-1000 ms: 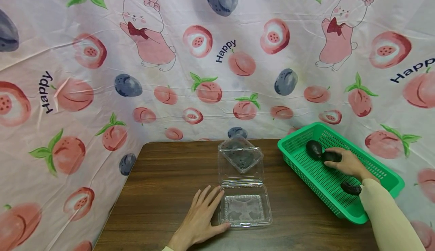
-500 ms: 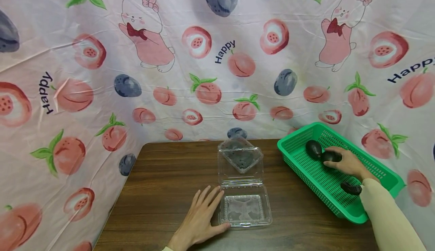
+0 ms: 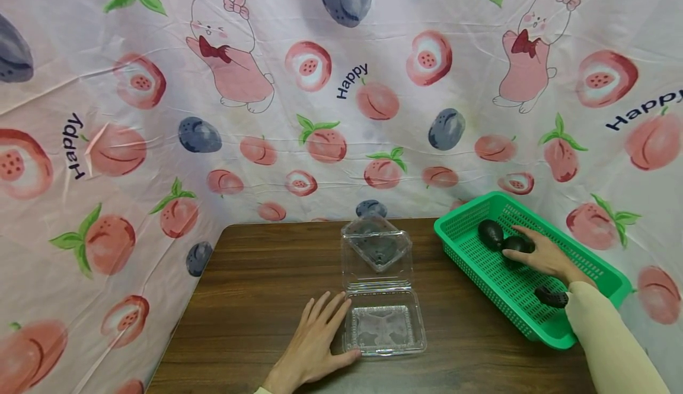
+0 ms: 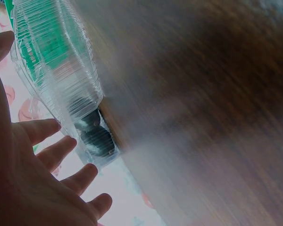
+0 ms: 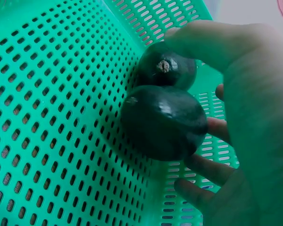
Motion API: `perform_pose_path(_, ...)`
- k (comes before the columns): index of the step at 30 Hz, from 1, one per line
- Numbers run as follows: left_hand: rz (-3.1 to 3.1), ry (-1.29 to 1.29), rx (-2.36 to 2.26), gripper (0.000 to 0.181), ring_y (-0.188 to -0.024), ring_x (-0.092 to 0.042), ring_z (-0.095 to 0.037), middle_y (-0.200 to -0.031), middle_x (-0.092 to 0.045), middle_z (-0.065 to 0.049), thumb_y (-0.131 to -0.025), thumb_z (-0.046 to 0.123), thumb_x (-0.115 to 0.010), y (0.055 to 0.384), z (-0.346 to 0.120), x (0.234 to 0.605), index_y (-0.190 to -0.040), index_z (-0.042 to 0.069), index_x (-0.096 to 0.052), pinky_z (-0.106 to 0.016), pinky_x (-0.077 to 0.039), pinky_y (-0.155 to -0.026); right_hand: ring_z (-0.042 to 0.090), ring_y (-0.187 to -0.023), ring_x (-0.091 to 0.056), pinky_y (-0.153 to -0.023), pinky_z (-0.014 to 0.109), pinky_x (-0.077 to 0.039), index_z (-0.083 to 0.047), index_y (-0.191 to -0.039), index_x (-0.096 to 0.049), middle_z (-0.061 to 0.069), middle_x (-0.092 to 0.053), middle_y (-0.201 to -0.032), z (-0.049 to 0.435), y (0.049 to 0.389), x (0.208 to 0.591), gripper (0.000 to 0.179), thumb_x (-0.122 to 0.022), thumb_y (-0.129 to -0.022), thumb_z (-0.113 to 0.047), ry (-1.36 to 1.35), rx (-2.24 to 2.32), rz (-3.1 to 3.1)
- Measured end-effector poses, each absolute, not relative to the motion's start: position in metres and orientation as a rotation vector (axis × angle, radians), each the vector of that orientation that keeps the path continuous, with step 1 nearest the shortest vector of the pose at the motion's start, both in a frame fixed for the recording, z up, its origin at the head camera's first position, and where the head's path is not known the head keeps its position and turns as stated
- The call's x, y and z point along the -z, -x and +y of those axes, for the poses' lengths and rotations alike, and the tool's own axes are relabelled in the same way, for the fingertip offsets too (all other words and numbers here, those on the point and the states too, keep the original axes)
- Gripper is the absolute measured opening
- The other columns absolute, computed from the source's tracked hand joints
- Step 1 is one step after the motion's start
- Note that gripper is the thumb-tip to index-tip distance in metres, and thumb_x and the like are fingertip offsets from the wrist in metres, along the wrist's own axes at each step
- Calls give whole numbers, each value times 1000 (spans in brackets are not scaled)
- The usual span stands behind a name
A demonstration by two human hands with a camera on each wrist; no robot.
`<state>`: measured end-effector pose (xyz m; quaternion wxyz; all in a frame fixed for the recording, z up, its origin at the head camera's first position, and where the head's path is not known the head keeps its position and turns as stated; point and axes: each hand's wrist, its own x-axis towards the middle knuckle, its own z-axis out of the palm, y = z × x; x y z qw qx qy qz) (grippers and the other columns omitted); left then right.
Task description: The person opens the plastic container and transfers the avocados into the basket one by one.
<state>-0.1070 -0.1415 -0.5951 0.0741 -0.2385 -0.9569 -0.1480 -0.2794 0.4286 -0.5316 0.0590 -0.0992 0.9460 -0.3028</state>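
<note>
Two dark avocados lie side by side in the green plastic basket [image 3: 493,281]. My right hand [image 3: 545,256] is spread around the nearer avocado [image 5: 162,123]; its fingertips appear to touch one side, and the thumb stands apart. The other avocado [image 3: 490,234] rests against it. On the table, my left hand [image 3: 315,340] lies with straight fingers along the left edge of a clear hinged plastic box [image 3: 384,329], whose lid [image 3: 349,263] is raised. In the left wrist view, these fingers [image 4: 56,153] are spread beside the clear plastic.
Behind the raised lid stands another clear container [image 3: 376,222] with dark round things [image 4: 96,134] in it. A black device [image 3: 551,297] sits at the right wrist. The brown wooden table [image 3: 256,275] is backed by a fruit-and-rabbit-print cloth [image 3: 309,103].
My right hand's fingers have spread from around the avocado, uncovering more of it. The left hand and the clear box have not moved.
</note>
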Motion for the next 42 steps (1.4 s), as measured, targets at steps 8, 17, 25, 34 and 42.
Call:
perform_pose_path(8, -2869, 714, 469, 102, -165, -43, -50, -179, -48, -11, -98, 79, -69, 107, -142, 595, -173, 13, -47, -79, -34, -131, 73, -158, -25, -118, 91, -31, 3, -177, -24, 47, -23, -176, 424, 275, 526, 96, -61, -111, -58, 274, 885, 2849)
perform_pose_path(17, -2864, 718, 458, 102, -165, -43, -49, -179, -48, -10, -97, 79, -70, 107, -141, 595, -173, 13, -47, -79, -35, -130, 72, -159, -25, -120, 90, -29, 5, -176, -24, 47, -25, -176, 418, 271, 523, 95, -57, -113, -57, 316, 844, 2870)
perform_pose_path(25, -2856, 724, 448, 103, -165, -44, -49, -179, -48, -10, -98, 81, -68, 108, -142, 597, -173, 14, -47, -79, -36, -130, 72, -160, -23, -122, 91, -25, 4, -176, -27, 46, -24, -176, 416, 268, 520, 92, -58, -113, -56, 348, 818, 2902)
perform_pose_path(34, -2849, 721, 437, 103, -165, -45, -48, -179, -49, -10, -97, 82, -67, 109, -142, 598, -173, 14, -47, -78, -36, -130, 76, -160, -18, -120, 96, -16, -1, -177, -28, 46, -22, -176, 414, 264, 520, 93, -58, -112, -60, 325, 726, 2975)
perform_pose_path(42, -2850, 714, 435, 103, -165, -45, -48, -179, -48, -9, -96, 80, -70, 110, -142, 599, -173, 14, -47, -77, -36, -131, 79, -161, -8, -121, 97, -7, -5, -179, -25, 44, -18, -179, 411, 259, 517, 94, -59, -111, -60, 328, 718, 3017)
